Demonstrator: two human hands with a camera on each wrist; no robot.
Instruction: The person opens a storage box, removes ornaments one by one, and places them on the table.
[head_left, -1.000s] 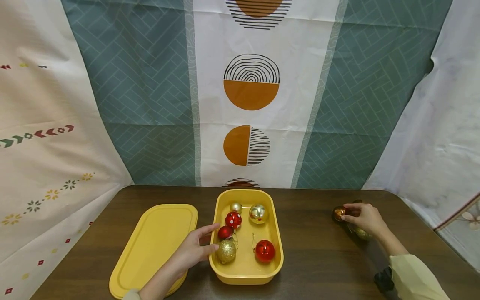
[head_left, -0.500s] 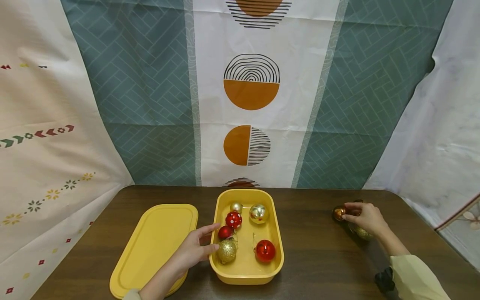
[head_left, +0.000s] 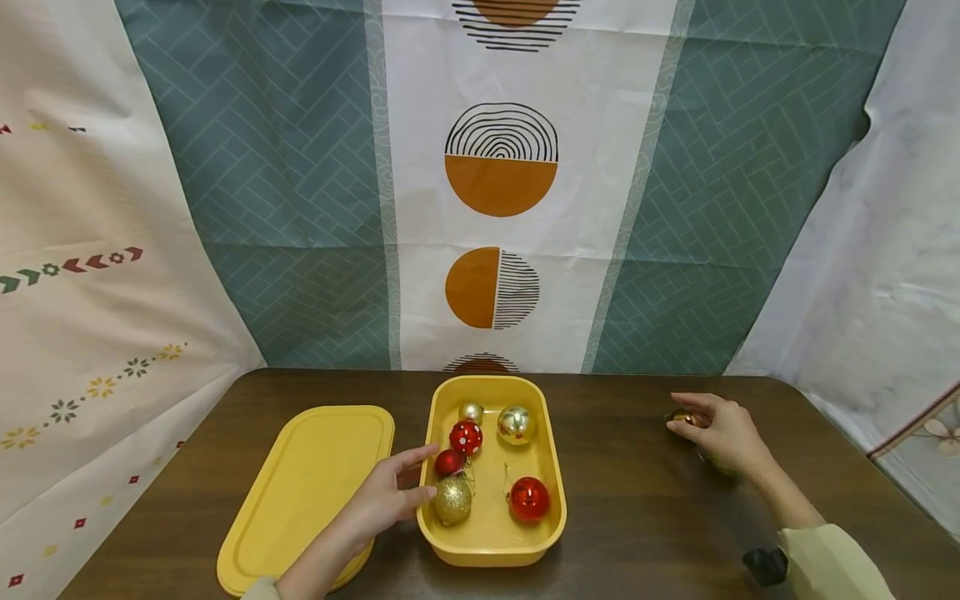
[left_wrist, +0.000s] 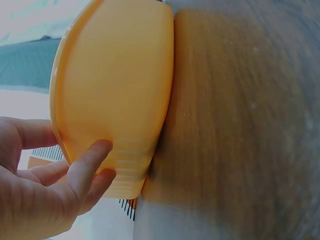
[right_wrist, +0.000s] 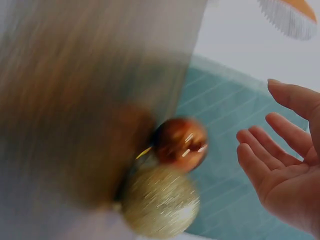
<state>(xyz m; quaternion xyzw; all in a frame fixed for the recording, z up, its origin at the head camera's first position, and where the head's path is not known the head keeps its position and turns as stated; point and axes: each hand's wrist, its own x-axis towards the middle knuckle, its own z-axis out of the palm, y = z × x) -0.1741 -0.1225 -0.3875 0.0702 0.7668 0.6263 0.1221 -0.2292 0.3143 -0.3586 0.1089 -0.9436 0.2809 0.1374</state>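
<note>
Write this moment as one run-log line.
left hand: touching yellow box; right hand: empty, near copper ornament; inside box: red and gold ornaments; yellow lid: beside box

No lettering, brand, number or sign legible in any view. Print around the left fingers [head_left: 411, 457] and right fingers [head_left: 694, 399]: pattern only. Back cloth [head_left: 300, 167], beyond both: discs [head_left: 500, 187] part orange, part black lines, placed between the two hands' fingers. Left cloth [head_left: 112, 208], well left of the left fingers: green and red chevrons [head_left: 85, 263], small flowers [head_left: 101, 387]. Yellow box [head_left: 493, 557], at the left fingers: plain ribs [left_wrist: 132, 162] moulded by the fingertips. Spotted bauble [head_left: 466, 437], just past them: white dots. Copper bauble [right_wrist: 181, 144] and gold bauble [right_wrist: 160, 202], near the right fingers: blurred, marks cannot be told.
</note>
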